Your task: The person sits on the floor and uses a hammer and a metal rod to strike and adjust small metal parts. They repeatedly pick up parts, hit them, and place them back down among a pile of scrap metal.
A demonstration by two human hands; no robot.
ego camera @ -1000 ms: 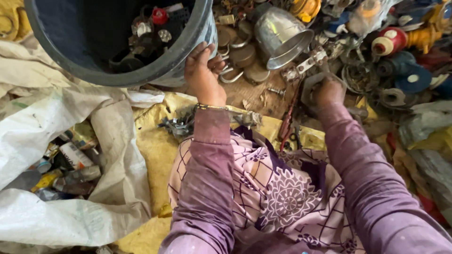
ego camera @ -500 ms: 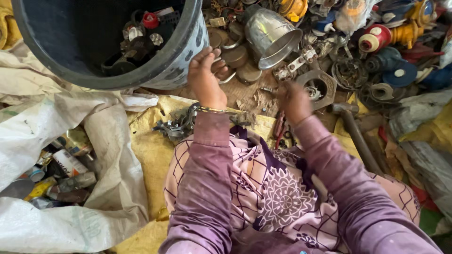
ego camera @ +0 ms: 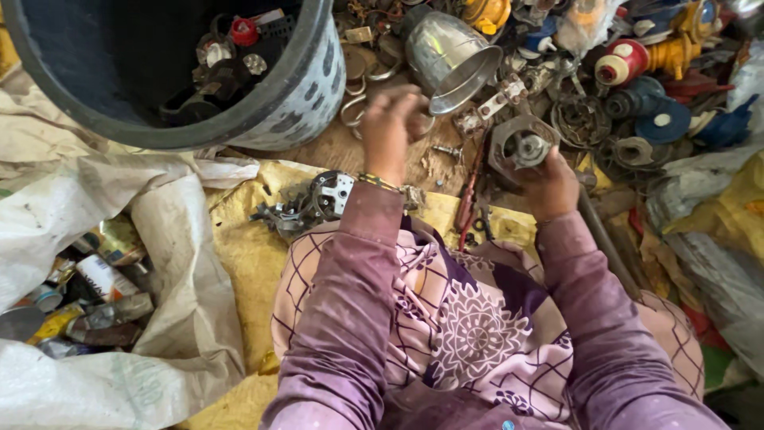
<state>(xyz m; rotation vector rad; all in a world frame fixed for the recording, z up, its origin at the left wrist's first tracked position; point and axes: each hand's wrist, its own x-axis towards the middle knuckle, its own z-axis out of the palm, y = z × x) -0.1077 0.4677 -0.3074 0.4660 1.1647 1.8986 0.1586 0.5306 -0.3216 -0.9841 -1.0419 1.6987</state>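
- Grip first: the right hand (ego camera: 549,187) is wrapped around a round grey metal housing (ego camera: 521,147), fingers under its lower rim, holding it just above the ground with its open face and pale centre hub turned up.
- Left hand (ego camera: 390,127) hovers over the bare brown ground with fingers curled in; whether it pinches a small piece I cannot tell, as the fingertips are blurred.
- Holding the housing by its rim, not across the open face, looks the safer way, since the edges seem rough and the piece probably heavy.
- Just beside the left hand lies a shiny metal funnel-shaped shade (ego camera: 450,56) on its side, with loose metal rings (ego camera: 362,103) between it and the bucket (ego camera: 310,87).
- That grey bucket, up left, already holds dark scrap parts and a red cap.
- Near the left wrist a silver toothed part (ego camera: 330,195) rests on the yellow sack (ego camera: 247,255).
- Red-handled pliers (ego camera: 469,199) lie between the two forearms, worth avoiding with the sleeve.
- Farther right sits a heap of motor parts and spools (ego camera: 645,103); at far left, a white sack (ego camera: 95,263) with cans.
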